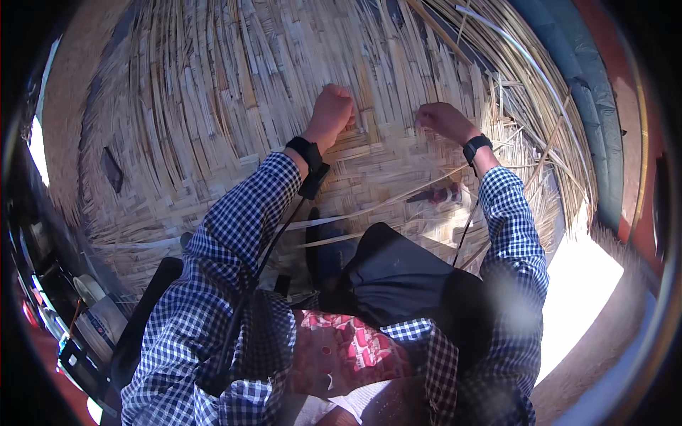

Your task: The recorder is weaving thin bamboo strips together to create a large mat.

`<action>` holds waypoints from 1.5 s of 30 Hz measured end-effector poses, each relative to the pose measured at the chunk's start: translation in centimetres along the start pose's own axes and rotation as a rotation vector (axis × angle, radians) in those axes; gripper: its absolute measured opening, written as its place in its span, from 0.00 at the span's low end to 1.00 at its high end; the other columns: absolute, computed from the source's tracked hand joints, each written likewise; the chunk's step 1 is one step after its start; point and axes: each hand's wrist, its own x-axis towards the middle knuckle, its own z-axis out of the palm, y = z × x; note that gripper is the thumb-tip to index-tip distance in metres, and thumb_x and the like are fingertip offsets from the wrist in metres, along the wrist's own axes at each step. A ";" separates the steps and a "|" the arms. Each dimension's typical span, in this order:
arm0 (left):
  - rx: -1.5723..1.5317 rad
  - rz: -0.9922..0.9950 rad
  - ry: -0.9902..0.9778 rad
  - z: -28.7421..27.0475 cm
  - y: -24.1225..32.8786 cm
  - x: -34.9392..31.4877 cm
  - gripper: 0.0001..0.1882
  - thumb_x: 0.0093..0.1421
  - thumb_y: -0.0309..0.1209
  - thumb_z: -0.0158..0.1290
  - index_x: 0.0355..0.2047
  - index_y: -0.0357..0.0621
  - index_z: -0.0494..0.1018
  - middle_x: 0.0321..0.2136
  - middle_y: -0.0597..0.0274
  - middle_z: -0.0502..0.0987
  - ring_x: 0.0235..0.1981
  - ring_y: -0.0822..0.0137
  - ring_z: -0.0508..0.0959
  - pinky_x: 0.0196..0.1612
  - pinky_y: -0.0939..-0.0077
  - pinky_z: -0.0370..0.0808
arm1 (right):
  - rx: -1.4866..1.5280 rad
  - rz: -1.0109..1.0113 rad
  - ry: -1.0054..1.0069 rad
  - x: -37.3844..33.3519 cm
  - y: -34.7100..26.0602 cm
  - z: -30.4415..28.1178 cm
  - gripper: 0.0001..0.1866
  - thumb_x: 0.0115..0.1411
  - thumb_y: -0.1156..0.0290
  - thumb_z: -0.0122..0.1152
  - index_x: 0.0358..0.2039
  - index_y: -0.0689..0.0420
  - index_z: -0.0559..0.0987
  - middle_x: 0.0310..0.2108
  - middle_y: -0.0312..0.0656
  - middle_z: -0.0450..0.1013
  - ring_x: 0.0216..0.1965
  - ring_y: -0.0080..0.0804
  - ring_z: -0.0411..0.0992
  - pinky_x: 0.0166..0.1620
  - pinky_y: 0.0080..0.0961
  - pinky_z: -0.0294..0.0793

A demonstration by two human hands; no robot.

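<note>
Fingers (347, 108) of left hand (331, 114) and right hand (449, 122) clenched, contents hidden, over woven mat (213, 131); stalks (547, 106) heaped rightward.

Left hand (332, 115), right hand (447, 121) over mat (249, 106) — loose reeds (531, 99) along its right side

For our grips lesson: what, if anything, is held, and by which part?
Cannot be told: the left hand and right hand are closed over the mat.

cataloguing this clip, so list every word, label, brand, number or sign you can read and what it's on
None can be read.
Red patterned shirt: white marks, too blurred to read.
Pale item at the left edge: small markings, too small to read.
Woven mat: no lettering shows.
</note>
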 end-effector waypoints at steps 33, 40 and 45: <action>0.705 0.767 0.004 6.7 0.4 -2.2 0.14 0.57 0.31 0.60 0.38 0.32 0.74 0.25 0.54 0.74 0.32 0.53 0.74 0.37 0.58 0.72 | -0.016 0.429 0.151 -8.5 0.1 -7.5 0.11 0.55 0.66 0.63 0.37 0.57 0.80 0.29 0.43 0.79 0.32 0.37 0.78 0.38 0.32 0.74; -0.136 0.045 -0.226 10.5 0.6 -0.9 0.17 0.68 0.40 0.47 0.45 0.37 0.73 0.40 0.60 0.76 0.44 0.64 0.78 0.47 0.68 0.74 | 0.652 0.347 0.499 -3.4 -0.1 -6.2 0.11 0.64 0.69 0.52 0.44 0.59 0.76 0.35 0.44 0.78 0.32 0.32 0.76 0.37 0.25 0.74; -0.201 0.113 -0.473 9.6 0.5 -2.7 0.20 0.70 0.40 0.44 0.52 0.38 0.72 0.45 0.60 0.77 0.48 0.66 0.78 0.56 0.69 0.72 | 0.271 0.331 0.365 -1.6 6.1 -1.1 0.14 0.61 0.64 0.60 0.43 0.59 0.77 0.37 0.42 0.79 0.38 0.31 0.75 0.42 0.27 0.74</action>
